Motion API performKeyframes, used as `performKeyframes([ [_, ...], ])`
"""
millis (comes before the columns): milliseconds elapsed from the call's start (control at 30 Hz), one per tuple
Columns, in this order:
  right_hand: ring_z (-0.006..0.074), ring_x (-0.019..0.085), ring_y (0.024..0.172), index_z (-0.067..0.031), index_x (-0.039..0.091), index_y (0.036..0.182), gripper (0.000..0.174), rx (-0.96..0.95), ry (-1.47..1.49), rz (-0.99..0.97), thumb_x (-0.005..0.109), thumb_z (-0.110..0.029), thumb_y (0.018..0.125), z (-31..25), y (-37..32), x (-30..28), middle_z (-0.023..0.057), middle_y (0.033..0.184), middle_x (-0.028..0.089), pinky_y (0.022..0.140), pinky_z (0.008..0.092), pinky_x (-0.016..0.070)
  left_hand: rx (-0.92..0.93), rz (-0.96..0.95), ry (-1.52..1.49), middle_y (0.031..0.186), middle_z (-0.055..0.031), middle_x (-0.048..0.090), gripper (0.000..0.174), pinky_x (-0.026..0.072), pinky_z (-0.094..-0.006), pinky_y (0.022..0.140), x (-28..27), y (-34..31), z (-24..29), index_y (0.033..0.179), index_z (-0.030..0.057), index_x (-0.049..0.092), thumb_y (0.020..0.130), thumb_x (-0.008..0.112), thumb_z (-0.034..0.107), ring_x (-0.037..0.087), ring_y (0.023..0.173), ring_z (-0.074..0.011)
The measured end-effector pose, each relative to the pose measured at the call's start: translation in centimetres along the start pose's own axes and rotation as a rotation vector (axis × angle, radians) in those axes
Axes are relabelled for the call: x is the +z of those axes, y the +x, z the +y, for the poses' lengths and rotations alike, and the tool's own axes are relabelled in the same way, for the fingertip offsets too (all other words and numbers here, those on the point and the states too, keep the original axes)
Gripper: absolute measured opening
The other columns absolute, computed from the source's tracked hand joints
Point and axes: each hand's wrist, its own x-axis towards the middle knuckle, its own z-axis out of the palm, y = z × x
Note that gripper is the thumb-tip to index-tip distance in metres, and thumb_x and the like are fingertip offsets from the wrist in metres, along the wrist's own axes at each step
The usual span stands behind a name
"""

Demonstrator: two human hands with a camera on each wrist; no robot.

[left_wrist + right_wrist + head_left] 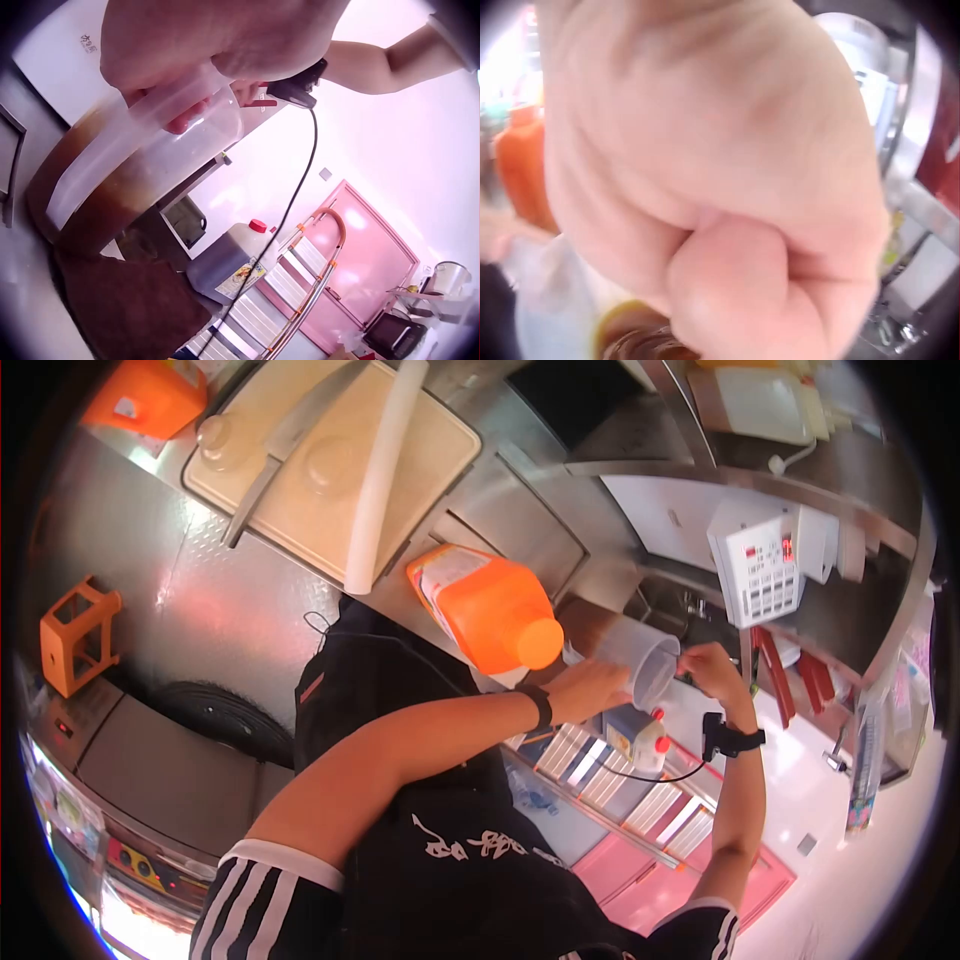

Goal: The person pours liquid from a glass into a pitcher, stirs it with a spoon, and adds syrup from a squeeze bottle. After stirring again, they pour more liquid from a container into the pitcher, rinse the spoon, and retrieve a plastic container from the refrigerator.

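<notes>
Left hand (590, 685) clasps the clear plastic jug (645, 660); right hand (712, 665) pinches its rim. Best keep it level.

No writing can be read with certainty. The black shirt (450, 860) carries white script lettering, too warped to make out. The white keypad device (757, 565) shows a red display with blurred digits. Labels on the orange jug (490, 610) and on the red-capped bottle (229, 262) are illegible, as is a small dark mark on the white panel (88, 43).
</notes>
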Motion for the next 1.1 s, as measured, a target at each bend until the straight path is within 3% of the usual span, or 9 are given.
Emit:
performKeyframes([
  [100, 0.0192, 0.065, 0.067, -0.0025, 0.069, 0.068, 0.019, -0.228, -0.389, 0.203, 0.053, 0.002, 0.077, 6.1, 1.3, 4.5, 0.0111, 0.067, 0.068, 0.063, 0.0339, 0.0495, 0.010, 0.009, -0.037, 0.088, -0.0191, 0.062, 0.031, 0.0467, -0.0469, 0.077, 0.1, -0.1, 0.4, 0.098, 0.0009, 0.052, 0.092, 0.057, 0.031, 0.060, 0.089, -0.0379],
  [300, 0.0269, 0.064, 0.063, -0.0019, 0.071, 0.075, 0.014, -0.087, 0.035, 0.132, 0.058, -0.001, 0.078, -0.4, 0.1, 2.1, 0.0168, 0.069, 0.067, 0.062, 0.0348, 0.0489, 0.002, -0.028, -0.073, 0.092, -0.0182, 0.061, 0.028, 0.0449, -0.0471, 0.080, -0.7, -0.1, 0.4, 0.100, 0.0027, 0.051, 0.094, 0.055, 0.030, 0.059, 0.090, -0.0396],
  [367, 0.0130, 0.058, 0.057, 0.0005, 0.071, 0.075, 0.015, -0.416, -0.671, 0.174, 0.057, 0.000, 0.081, 4.9, 1.1, 7.4, 0.0106, 0.063, 0.066, 0.055, 0.0289, 0.0445, -0.002, 0.011, -0.054, 0.092, -0.0186, 0.061, 0.029, 0.0454, -0.0475, 0.079, -0.1, -0.3, 0.4, 0.099, 0.0016, 0.052, 0.093, 0.056, 0.030, 0.059, 0.090, -0.0390],
  [533, 0.0369, 0.064, 0.069, -0.0007, 0.069, 0.074, 0.014, 0.018, -0.154, 0.222, 0.055, 0.002, 0.076, -0.4, -0.6, 0.0, 0.0226, 0.071, 0.065, 0.064, 0.0405, 0.0480, 0.027, 0.010, -0.101, 0.092, -0.0192, 0.061, 0.030, 0.0458, -0.0489, 0.077, 0.2, -0.3, 0.3, 0.099, 0.0010, 0.052, 0.092, 0.056, 0.030, 0.060, 0.090, -0.0387],
  [667, 0.0199, 0.066, 0.071, 0.0000, 0.068, 0.073, 0.013, -0.325, -0.454, 0.027, 0.056, 0.002, 0.079, 3.6, 0.3, 6.7, 0.0124, 0.072, 0.069, 0.067, 0.0348, 0.0497, 0.024, 0.074, -0.046, 0.088, -0.0196, 0.060, 0.029, 0.0446, -0.0477, 0.077, 0.1, 0.1, 0.1, 0.098, 0.0021, 0.049, 0.093, 0.056, 0.029, 0.059, 0.087, -0.0399],
  [833, 0.0209, 0.067, 0.069, -0.0009, 0.068, 0.070, 0.015, -0.021, -0.255, 0.253, 0.055, 0.003, 0.077, 1.1, 0.1, 2.9, 0.0134, 0.065, 0.067, 0.064, 0.0351, 0.0501, 0.013, 0.021, -0.016, 0.087, -0.0182, 0.062, 0.031, 0.0457, -0.0474, 0.076, 1.3, -0.1, -0.2, 0.097, 0.0021, 0.050, 0.093, 0.056, 0.033, 0.060, 0.084, -0.0385],
  [933, 0.0240, 0.066, 0.068, -0.0003, 0.067, 0.070, 0.017, -0.411, -0.518, 0.062, 0.052, 0.007, 0.073, 0.4, -0.6, 5.6, 0.0147, 0.067, 0.067, 0.063, 0.0366, 0.0493, 0.033, 0.095, 0.006, 0.087, -0.0179, 0.061, 0.032, 0.0457, -0.0472, 0.078, 1.6, -0.4, -0.3, 0.097, 0.0015, 0.050, 0.093, 0.056, 0.032, 0.060, 0.085, -0.0384],
  [1033, 0.0345, 0.064, 0.073, -0.0027, 0.065, 0.069, 0.017, 0.050, -0.180, 0.148, 0.051, 0.005, 0.074, -3.5, -1.4, -0.4, 0.0169, 0.074, 0.067, 0.066, 0.0406, 0.0483, 0.029, 0.058, -0.031, 0.088, -0.0180, 0.062, 0.033, 0.0458, -0.0474, 0.079, 1.3, -0.3, -0.2, 0.100, 0.0007, 0.051, 0.092, 0.057, 0.032, 0.060, 0.087, -0.0389],
  [1100, 0.0335, 0.065, 0.074, -0.0026, 0.067, 0.071, 0.018, -0.287, -0.533, 0.359, 0.050, 0.004, 0.074, 6.3, 1.5, 5.4, 0.0189, 0.078, 0.068, 0.065, 0.0406, 0.0480, 0.030, 0.094, -0.024, 0.089, -0.0183, 0.062, 0.032, 0.0458, -0.0473, 0.079, 1.7, -0.6, 0.3, 0.101, 0.0008, 0.052, 0.092, 0.057, 0.032, 0.060, 0.088, -0.0390],
])
